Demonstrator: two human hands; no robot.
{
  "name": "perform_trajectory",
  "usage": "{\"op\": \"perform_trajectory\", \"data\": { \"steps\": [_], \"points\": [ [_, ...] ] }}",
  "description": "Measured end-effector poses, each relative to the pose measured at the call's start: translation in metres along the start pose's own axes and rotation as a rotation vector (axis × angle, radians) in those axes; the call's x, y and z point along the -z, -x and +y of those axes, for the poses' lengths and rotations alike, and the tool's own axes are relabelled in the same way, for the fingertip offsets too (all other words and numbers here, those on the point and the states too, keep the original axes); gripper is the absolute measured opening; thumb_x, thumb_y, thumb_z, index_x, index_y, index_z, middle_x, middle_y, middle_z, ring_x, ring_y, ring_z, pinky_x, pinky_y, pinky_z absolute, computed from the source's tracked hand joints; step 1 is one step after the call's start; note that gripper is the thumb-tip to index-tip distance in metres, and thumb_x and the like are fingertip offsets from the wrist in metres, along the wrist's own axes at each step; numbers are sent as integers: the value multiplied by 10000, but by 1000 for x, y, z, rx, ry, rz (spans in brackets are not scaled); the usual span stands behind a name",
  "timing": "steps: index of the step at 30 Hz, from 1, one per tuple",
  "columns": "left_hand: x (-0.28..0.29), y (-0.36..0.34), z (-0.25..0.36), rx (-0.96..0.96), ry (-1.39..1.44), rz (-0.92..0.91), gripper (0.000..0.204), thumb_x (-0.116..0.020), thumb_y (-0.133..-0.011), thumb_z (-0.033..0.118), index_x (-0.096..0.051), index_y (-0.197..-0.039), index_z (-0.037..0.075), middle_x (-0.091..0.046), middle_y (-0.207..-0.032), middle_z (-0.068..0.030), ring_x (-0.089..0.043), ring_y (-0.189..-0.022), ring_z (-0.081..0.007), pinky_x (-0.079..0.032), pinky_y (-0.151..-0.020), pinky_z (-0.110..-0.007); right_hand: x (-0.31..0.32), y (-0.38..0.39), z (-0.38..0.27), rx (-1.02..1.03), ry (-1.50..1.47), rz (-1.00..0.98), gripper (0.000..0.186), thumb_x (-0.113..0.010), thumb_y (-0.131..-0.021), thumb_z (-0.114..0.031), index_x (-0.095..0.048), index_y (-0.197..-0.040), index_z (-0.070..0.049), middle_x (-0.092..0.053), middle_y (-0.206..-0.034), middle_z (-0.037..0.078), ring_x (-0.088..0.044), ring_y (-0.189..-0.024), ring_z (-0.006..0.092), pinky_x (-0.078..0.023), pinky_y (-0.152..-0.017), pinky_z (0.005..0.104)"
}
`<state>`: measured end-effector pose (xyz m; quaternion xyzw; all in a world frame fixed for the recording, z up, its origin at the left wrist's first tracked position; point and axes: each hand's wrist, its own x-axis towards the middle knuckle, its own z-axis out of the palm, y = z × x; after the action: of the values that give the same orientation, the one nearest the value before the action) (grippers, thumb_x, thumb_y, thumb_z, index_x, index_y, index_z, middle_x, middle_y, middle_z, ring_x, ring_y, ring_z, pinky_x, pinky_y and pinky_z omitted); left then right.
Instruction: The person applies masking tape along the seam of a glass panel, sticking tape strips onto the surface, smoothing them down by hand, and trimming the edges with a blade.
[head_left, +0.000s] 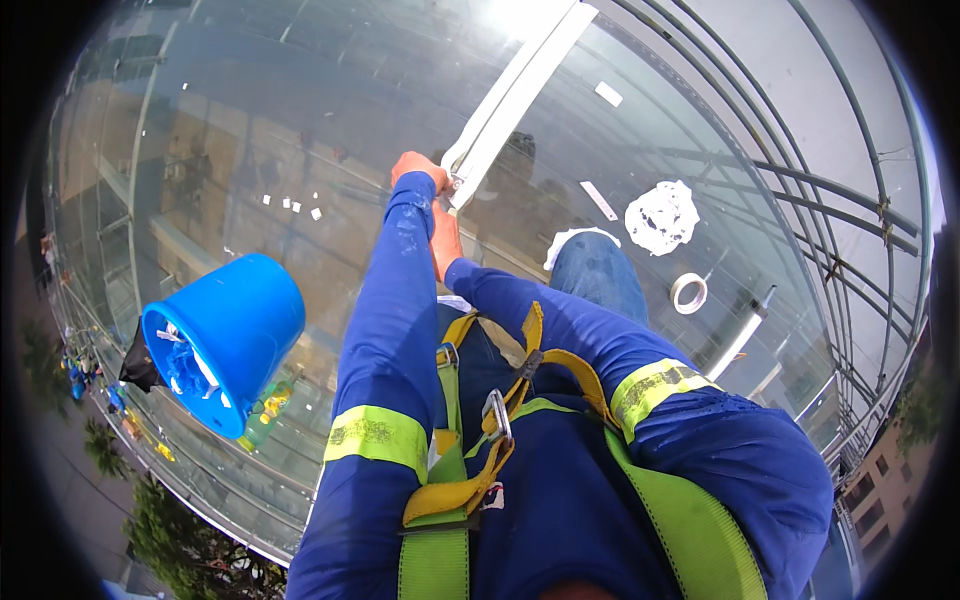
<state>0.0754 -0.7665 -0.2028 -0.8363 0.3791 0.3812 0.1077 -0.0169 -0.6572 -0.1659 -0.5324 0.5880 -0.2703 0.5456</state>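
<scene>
Surface: broad glass panel (250,130), see-through and reflective, glare towards 12 o'clock; white strip (520,108) lies across it, running from your hands out to between 12 and 1; your left hand (420,170) is curled at the strip's near end, fingers mostly hidden, so I cannot tell whether it grips; your right hand (446,243) sits just below it, close to the same end, fingertips out of sight, hold likewise unclear.

Around you: small white scraps (290,206) at 10; blue bucket (255,325) at 9, tipped on its side, litter in its mouth; green bottle (265,415) just beside it at 8; crumpled white rag (660,215) at 2; tape roll (676,294) and sealant tube (737,338) at 3; curved metal pipes (850,180) beyond, between 2 and 3; trees (180,530) past the edge, near 8.
</scene>
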Motion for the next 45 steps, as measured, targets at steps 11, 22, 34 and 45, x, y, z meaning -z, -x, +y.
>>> {"op": "perform_trajectory", "data": {
  "steps": [11,22,34,45],
  "points": [
    [-12,-28,-25,-68,196,-222,332,-806,-858,300,-772,-975,-8,-760,-838,-99,-707,-673,-167,-580,-653,-290,62,56,49,51,624,-431,553,-679,-899,-385,-525,-1357,-115,-678,-791,205,-693,-805,392,-525,-755,493],
    [4,-14,-37,-162,565,-357,321,-834,-818,254,-778,-939,-38,-743,-799,-111,-684,-700,-146,-550,-699,-280,84,-111,37,-378,-61,175,356,-818,-805,-364,-767,-914,-29,-750,-816,87,-716,-764,195,-563,-756,349],
    [53,20,-36,-96,503,-483,367,-831,-808,413,-781,-976,91,-722,-922,24,-630,-854,-87,-421,-698,-306,70,-117,11,-621,-699,36,243,-784,-899,-179,-699,-985,33,-656,-776,41,-571,-601,114,-445,-482,296],
    [-5,-11,-43,-150,535,-260,317,-843,-806,277,-795,-908,-18,-740,-755,-99,-659,-658,-139,-535,-696,-299,60,-128,33,-516,79,239,321,-880,-735,-317,-749,-790,-29,-753,-795,150,-740,-775,278,-578,-783,396]
  ]
}}
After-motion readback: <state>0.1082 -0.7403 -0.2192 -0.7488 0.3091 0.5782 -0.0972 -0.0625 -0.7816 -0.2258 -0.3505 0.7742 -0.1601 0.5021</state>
